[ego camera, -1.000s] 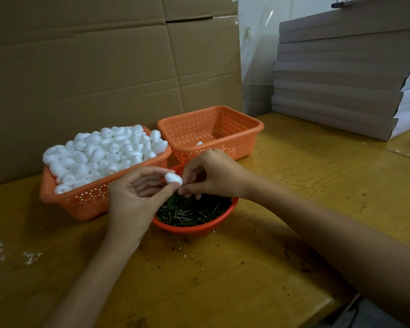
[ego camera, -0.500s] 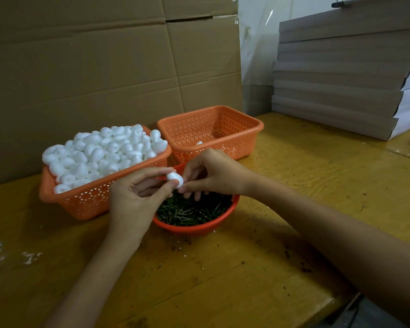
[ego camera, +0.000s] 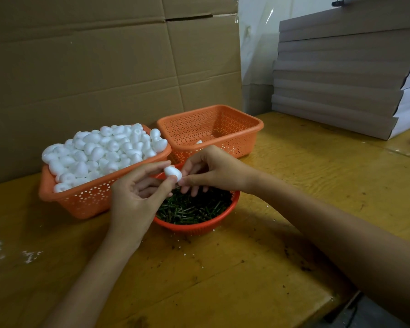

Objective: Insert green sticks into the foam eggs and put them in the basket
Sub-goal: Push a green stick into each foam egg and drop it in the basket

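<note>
A wooden table (ego camera: 294,185) stands against a wall of flattened cardboard (ego camera: 81,67), with a stack of flat boxes (ego camera: 341,79) at its far right. Two orange baskets sit side by side at the back. The left basket (ego camera: 81,200) is heaped with white foam eggs (ego camera: 100,150). The right basket (ego camera: 246,138) holds what looks like a single egg (ego camera: 198,142) low against its near wall. In front of them sits a round red bowl (ego camera: 199,229) filled with green sticks (ego camera: 192,209).

Over the bowl the left hand (ego camera: 137,197) pinches one foam egg (ego camera: 172,172) between thumb and forefinger, its other fingers loosely folded beneath. The right hand (ego camera: 213,171) has thumb and forefinger closed together at the egg's right end, the remaining fingers hanging over the sticks. They are probably clamped on a stick going into the foam, though the stick itself is hidden behind the fingertips.

The egg is likely very light and easily dented, so a gentle hold around its widest part suits it, with the end left bare for the stick. Foam crumbles, as the white specks on the table suggest, so the push should run straight along the egg's long axis. A thin stick would best be held close to its tip, where it is least likely to bend or skid off the rounded surface. Once the stick is seated, the egg belongs in the right basket.
</note>
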The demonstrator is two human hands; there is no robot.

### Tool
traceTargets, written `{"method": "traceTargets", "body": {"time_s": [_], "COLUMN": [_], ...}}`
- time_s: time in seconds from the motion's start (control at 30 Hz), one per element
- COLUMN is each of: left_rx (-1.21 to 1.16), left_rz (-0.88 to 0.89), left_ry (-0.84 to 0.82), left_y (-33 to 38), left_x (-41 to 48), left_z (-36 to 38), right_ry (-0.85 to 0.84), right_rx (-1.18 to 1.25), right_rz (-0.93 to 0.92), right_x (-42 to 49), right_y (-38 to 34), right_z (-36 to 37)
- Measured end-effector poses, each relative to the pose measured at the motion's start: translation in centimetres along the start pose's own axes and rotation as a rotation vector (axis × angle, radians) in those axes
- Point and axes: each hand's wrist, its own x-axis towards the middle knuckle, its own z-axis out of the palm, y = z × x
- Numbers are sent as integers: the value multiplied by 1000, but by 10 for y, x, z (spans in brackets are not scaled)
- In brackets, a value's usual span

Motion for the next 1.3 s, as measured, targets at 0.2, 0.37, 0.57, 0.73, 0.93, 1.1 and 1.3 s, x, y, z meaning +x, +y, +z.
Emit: {"method": "traceTargets", "body": {"time_s": [0.2,0.37,0.57,0.73,0.93,1.1,1.3], "left_rx": [4,-8,-16,-7,-11,-17,-5], "left_rz": [11,-2,-18,-25,-31,-25,-21], "left_ry": [-9,-7,10,23,15,13,13], "left_y": [-4,-6,-7,-9,-9,-7,-7], "left_x": [1,2,3,4,3,2,3], "left_z": [-1,-1,-1,-1,-2,-1,-2], "right_ry": [-16,9,50,89,70,4,-27], "right_rx": [46,89,130,159,140,71,57], "right_rz": [12,13,0,-8,-12,-14,-24], "right_x": [0,0,0,0,-1,-1,-1], "right_y": [0,0,-1,-1,-2,-1,-1], "right_z": [-1,-2,-3,-4,-4,-3,-3]}}
